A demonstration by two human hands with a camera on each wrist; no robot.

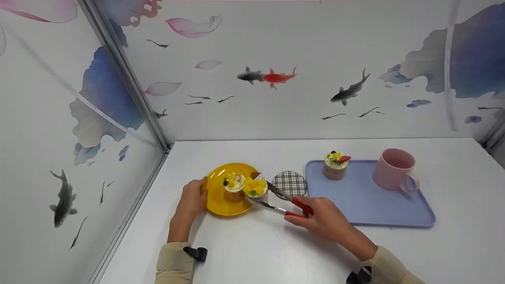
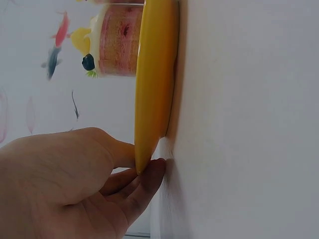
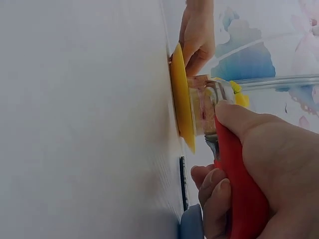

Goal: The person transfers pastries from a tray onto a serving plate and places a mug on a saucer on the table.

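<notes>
My left hand (image 1: 191, 201) pinches the left rim of a yellow plate (image 1: 215, 201), with the thumb on top and fingers beneath in the left wrist view. One dessert cup (image 1: 234, 194), topped with cream, fruit and a blueberry, stands upright on the plate. Right beside it, over the plate's right side, is another dessert cup (image 1: 255, 187) heaped with yellow fruit cubes. My right hand (image 1: 325, 219) grips red-handled metal tongs (image 1: 270, 206), whose arms lie on either side of this second cup. In the right wrist view the fingers wrap the red handle (image 3: 239, 184).
A round plaid coaster (image 1: 290, 183) lies between the plate and a blue tray (image 1: 378, 209). On the tray stand a third dessert cup (image 1: 335, 169) with a strawberry piece and a pink mug (image 1: 390, 171). Printed wall panels border the table behind and at left.
</notes>
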